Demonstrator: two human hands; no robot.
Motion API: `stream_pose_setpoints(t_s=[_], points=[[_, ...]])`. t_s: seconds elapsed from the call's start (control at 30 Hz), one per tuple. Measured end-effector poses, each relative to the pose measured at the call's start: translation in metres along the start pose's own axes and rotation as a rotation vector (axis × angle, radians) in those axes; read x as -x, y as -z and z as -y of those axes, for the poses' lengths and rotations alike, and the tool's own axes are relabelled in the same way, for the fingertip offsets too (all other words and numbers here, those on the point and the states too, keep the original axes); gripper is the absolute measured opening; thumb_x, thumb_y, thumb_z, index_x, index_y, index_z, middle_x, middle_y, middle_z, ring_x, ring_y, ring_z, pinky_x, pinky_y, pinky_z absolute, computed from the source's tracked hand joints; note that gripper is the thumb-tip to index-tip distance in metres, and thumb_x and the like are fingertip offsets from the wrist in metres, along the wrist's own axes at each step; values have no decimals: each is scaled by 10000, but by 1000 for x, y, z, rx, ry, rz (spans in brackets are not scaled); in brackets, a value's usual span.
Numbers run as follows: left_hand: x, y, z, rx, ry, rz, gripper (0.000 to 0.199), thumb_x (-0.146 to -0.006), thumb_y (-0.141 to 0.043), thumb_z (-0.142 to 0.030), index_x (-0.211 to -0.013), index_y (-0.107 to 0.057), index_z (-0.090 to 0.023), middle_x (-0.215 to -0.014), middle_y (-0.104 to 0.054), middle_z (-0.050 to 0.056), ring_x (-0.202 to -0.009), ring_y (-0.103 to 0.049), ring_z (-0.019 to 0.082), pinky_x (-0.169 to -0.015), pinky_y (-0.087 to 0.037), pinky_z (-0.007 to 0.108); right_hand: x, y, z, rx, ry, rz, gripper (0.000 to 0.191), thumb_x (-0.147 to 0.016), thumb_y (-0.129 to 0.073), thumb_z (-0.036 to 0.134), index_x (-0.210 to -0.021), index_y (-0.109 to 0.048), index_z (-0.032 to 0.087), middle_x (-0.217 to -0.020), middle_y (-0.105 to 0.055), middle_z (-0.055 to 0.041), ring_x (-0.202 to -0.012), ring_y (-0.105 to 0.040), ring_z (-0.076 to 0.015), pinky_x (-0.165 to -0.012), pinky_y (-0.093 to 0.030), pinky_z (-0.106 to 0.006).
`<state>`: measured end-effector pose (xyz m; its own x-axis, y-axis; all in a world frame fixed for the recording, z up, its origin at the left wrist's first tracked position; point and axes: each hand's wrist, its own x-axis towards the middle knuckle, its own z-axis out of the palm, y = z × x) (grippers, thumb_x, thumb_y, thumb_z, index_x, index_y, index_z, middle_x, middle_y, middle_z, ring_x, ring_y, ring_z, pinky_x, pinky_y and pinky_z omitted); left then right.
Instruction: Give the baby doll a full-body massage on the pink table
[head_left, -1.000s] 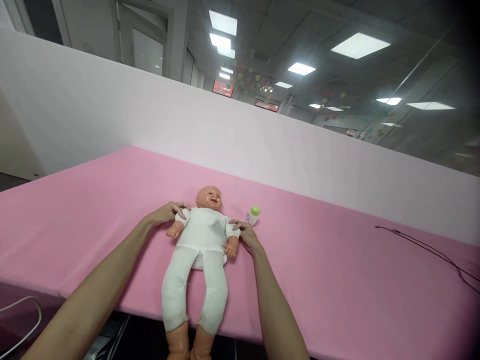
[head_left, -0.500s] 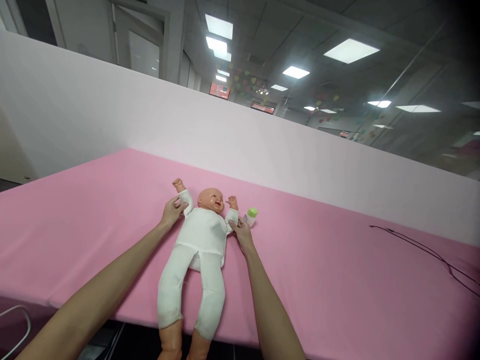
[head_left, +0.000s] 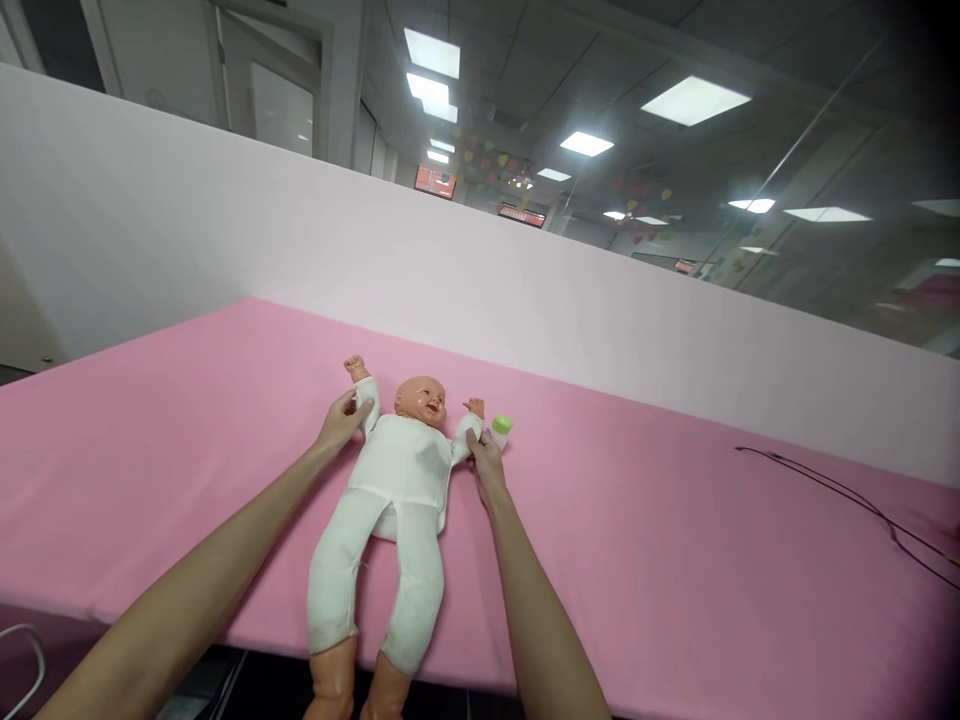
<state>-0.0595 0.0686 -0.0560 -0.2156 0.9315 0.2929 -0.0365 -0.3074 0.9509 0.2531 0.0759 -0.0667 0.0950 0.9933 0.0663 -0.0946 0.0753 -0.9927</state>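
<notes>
"Where's the doll lying?"

"The baby doll (head_left: 401, 480), in a white suit, is on its back in the middle of the frame on the pink table (head_left: 637, 570), feet past the near edge."

"And the hands?"

"The left hand (head_left: 341, 422) has its fingers curled on the sleeve at frame left. The right hand (head_left: 486, 465) pinches the other sleeve near the cuff."

"What's close by?"

"A baby bottle (head_left: 501, 432) with a green cap, just beside the right hand. A black cable (head_left: 840, 505) lies far off at frame right."
</notes>
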Motion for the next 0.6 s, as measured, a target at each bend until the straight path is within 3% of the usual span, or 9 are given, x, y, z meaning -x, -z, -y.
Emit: stream_pose_setpoints(t_s=[0.07,0.17,0.3,0.37,0.43,0.6], points=[[-2,9,-5,22,-47,74,442,-660,-871,-497,-936,-763,-169,-1013,-722,100,-923,-659,253,-786,-506,329,3,4,6,-46,55,53,515,-678,-894,582,-1011,-770,208,-778,-678,-4,-689,-579,-162,-620,-475,-279],[-4,27,-7,-25,-45,312,300,-590,-894,-364,-820,-830,-182,-1164,-718,150,-1103,-657,324,-883,-526,388,9,13,13,-57,108,217,475,-622,-947,384,-1047,-791,238,-1065,-753,-47,-990,-667,-229,-860,-546,-336],[-4,43,-3,-133,-28,539,117,-625,-773,-256,-714,-846,-237,-1155,-717,141,-1172,-639,328,-960,-524,420,18,25,15,85,106,450,170,-635,-892,268,-777,-809,222,-1191,-748,-83,-1151,-663,-290,-966,-535,-394],[-3,45,-3,-153,-36,556,128,-625,-754,-236,-711,-848,-248,-1154,-715,133,-1189,-631,318,-998,-515,412,20,29,13,133,98,482,99,-657,-865,266,-681,-783,216,-1181,-752,-89,-1153,-669,-294,-975,-534,-401],[-1,43,-6,-136,-37,536,138,-620,-791,-250,-743,-852,-243,-1141,-718,130,-1162,-641,306,-988,-518,395,20,29,12,113,87,421,102,-670,-856,276,-719,-785,222,-1164,-759,-80,-1122,-678,-277,-978,-533,-396],[7,28,-18,-34,24,390,347,-673,-885,-467,-847,-813,-176,-896,-736,91,-851,-659,247,-797,-518,346,18,18,16,16,83,228,478,-666,-923,385,-1093,-751,255,-1097,-762,-40,-985,-680,-225,-872,-546,-340]])
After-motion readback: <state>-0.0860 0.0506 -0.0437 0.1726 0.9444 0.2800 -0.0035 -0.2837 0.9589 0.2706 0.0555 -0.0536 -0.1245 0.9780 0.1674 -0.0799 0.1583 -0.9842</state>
